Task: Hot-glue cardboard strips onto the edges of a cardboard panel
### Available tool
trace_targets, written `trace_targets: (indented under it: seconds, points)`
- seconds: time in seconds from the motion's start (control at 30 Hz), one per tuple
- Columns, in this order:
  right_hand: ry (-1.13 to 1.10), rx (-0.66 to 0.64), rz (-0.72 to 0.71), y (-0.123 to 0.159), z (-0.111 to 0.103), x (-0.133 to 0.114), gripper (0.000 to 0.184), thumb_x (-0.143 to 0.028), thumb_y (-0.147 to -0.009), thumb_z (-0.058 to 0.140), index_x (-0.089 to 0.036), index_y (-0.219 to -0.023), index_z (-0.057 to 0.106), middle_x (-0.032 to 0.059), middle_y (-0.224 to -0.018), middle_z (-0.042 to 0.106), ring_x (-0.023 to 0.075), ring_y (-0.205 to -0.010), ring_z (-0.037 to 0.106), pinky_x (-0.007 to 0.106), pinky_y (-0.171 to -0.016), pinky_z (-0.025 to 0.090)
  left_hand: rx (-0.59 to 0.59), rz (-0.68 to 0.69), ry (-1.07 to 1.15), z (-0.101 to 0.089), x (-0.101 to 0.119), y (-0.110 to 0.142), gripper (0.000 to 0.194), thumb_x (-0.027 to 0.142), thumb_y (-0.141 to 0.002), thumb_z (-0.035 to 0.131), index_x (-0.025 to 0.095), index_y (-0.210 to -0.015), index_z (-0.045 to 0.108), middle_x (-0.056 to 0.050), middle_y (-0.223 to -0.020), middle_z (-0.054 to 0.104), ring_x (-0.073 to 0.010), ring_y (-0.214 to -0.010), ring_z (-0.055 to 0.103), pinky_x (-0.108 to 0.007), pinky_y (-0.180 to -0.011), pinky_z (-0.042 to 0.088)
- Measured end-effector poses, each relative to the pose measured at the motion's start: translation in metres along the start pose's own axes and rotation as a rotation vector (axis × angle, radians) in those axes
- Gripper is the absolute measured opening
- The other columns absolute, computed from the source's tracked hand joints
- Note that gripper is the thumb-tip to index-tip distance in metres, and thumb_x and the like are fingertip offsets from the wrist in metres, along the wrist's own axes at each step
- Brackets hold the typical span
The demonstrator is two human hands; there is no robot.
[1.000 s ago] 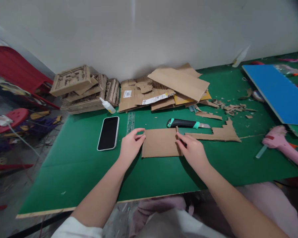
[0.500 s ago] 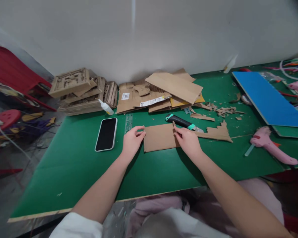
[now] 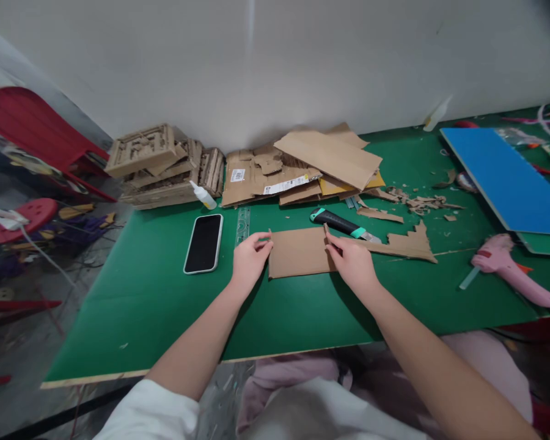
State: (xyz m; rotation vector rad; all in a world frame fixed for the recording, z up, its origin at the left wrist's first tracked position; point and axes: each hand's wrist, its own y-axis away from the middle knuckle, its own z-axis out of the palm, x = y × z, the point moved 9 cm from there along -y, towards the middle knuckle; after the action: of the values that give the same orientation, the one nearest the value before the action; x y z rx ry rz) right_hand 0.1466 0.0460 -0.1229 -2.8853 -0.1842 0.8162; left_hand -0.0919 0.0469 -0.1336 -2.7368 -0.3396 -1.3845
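Note:
A flat brown cardboard rectangle (image 3: 297,252) lies on the green table (image 3: 174,311). My left hand (image 3: 250,260) pinches its left edge near the top corner. My right hand (image 3: 352,260) rests on its right side, fingers closed on a small upright cardboard sliver (image 3: 325,230) at the top edge. A jagged cardboard offcut (image 3: 410,245) continues to the right of the rectangle. Just behind my right hand lies a black and teal utility knife (image 3: 341,223).
A phone (image 3: 204,242) and a clear ruler (image 3: 242,223) lie left of my hands. Glue bottle (image 3: 203,195), cardboard models (image 3: 158,165) and a cardboard pile (image 3: 302,165) line the wall. Scraps (image 3: 421,203), a blue board (image 3: 508,180) and a pink glue gun (image 3: 513,269) are at right.
Both hands stay on the cardboard rectangle in the same grip. Only the view shifts slightly; the knife lies more angled than a second ago.

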Motion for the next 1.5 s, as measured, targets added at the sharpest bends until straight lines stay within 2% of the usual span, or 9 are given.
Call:
trace_targets:
  seconds: [0.2, 0.33, 0.43, 0.53, 0.63, 0.77, 0.97, 1.23, 1.5]
  points:
    - [-0.177, -0.029, 0.026, 0.009, -0.009, 0.002, 0.030, -0.027, -0.079, 0.052, -0.019, -0.104, 0.068, 0.0080, -0.086, 0.071, 0.0234, -0.075, 0.064, 0.036, -0.067, 0.048, 0.003, -0.006, -0.010, -0.009, -0.002, 0.010, 0.025, 0.030, -0.073, 0.063, 0.020, -0.096, 0.064, -0.005, -0.092, 0.070, -0.0181, -0.081, 0.066, -0.034, -0.081, 0.051]
    - [-0.396, 0.024, 0.081, 0.003, -0.014, 0.007, 0.034, -0.036, -0.082, 0.051, -0.018, -0.107, 0.066, 0.0088, -0.105, 0.068, 0.0221, -0.091, 0.064, 0.036, -0.078, 0.051, 0.117, 0.071, 0.253, -0.019, 0.007, 0.009, 0.035, 0.037, -0.080, 0.056, 0.020, -0.111, 0.056, -0.008, -0.119, 0.060, -0.0183, -0.110, 0.057, -0.033, -0.097, 0.043]
    - [-0.567, 0.091, 0.139, -0.004, -0.008, 0.011, 0.040, -0.039, -0.087, 0.041, -0.017, -0.114, 0.061, 0.0090, -0.116, 0.064, 0.0195, -0.104, 0.060, 0.036, -0.090, 0.048, 0.121, 0.074, 0.516, -0.010, 0.010, 0.004, 0.037, 0.039, -0.086, 0.048, 0.021, -0.119, 0.049, -0.007, -0.133, 0.049, -0.0168, -0.124, 0.044, -0.032, -0.104, 0.036]
    - [-0.685, 0.131, 0.170, -0.007, 0.005, 0.011, 0.045, -0.041, -0.088, 0.039, -0.017, -0.121, 0.055, 0.0099, -0.126, 0.057, 0.0198, -0.116, 0.053, 0.039, -0.099, 0.041, 0.071, 0.015, 0.637, 0.008, 0.007, -0.001, 0.042, 0.035, -0.085, 0.051, 0.021, -0.123, 0.044, -0.008, -0.139, 0.041, -0.0176, -0.130, 0.037, -0.032, -0.107, 0.032]
    - [-0.764, 0.125, 0.159, -0.008, 0.022, 0.010, 0.046, -0.039, -0.086, 0.042, -0.018, -0.126, 0.051, 0.0089, -0.133, 0.050, 0.0196, -0.123, 0.046, 0.041, -0.105, 0.034, 0.057, 0.020, 0.703, 0.019, 0.004, -0.002, 0.049, 0.025, -0.079, 0.058, 0.020, -0.125, 0.042, -0.010, -0.141, 0.037, -0.0188, -0.132, 0.033, -0.032, -0.109, 0.029]
    - [-0.828, 0.088, 0.114, -0.010, 0.035, 0.008, 0.048, -0.025, -0.081, 0.048, -0.021, -0.130, 0.047, 0.0059, -0.137, 0.045, 0.0179, -0.128, 0.040, 0.041, -0.108, 0.028, 0.069, 0.041, 0.692, 0.020, 0.001, -0.001, 0.060, 0.015, -0.073, 0.059, 0.022, -0.129, 0.037, -0.009, -0.143, 0.035, -0.0192, -0.134, 0.030, -0.034, -0.111, 0.026]
    - [-0.860, 0.065, 0.098, -0.011, 0.036, 0.006, 0.051, -0.013, -0.077, 0.043, -0.019, -0.128, 0.049, 0.0054, -0.136, 0.047, 0.0147, -0.127, 0.040, 0.038, -0.111, 0.025, 0.071, -0.045, 0.782, 0.022, -0.006, 0.000, 0.081, -0.006, -0.056, 0.046, 0.022, -0.131, 0.032, -0.009, -0.141, 0.037, -0.0181, -0.132, 0.034, -0.034, -0.110, 0.030]
    - [-0.870, 0.051, 0.086, -0.010, 0.035, 0.004, 0.054, -0.006, -0.073, 0.040, -0.019, -0.125, 0.051, 0.0061, -0.136, 0.047, 0.0155, -0.127, 0.040, 0.040, -0.111, 0.024, 0.054, -0.014, 0.686, 0.024, -0.005, -0.001, 0.080, -0.003, -0.061, 0.049, 0.026, -0.133, 0.028, -0.008, -0.140, 0.037, -0.0209, -0.132, 0.033, -0.038, -0.109, 0.030]
    - [-0.878, 0.049, 0.059, -0.011, 0.036, 0.004, 0.053, -0.006, -0.073, 0.038, -0.021, -0.121, 0.053, 0.0038, -0.133, 0.050, 0.0140, -0.126, 0.042, 0.040, -0.111, 0.024, 0.060, -0.069, 0.758, 0.022, -0.012, -0.003, 0.079, -0.004, -0.059, 0.045, 0.026, -0.131, 0.031, -0.008, -0.139, 0.040, -0.0201, -0.129, 0.039, -0.036, -0.106, 0.035]
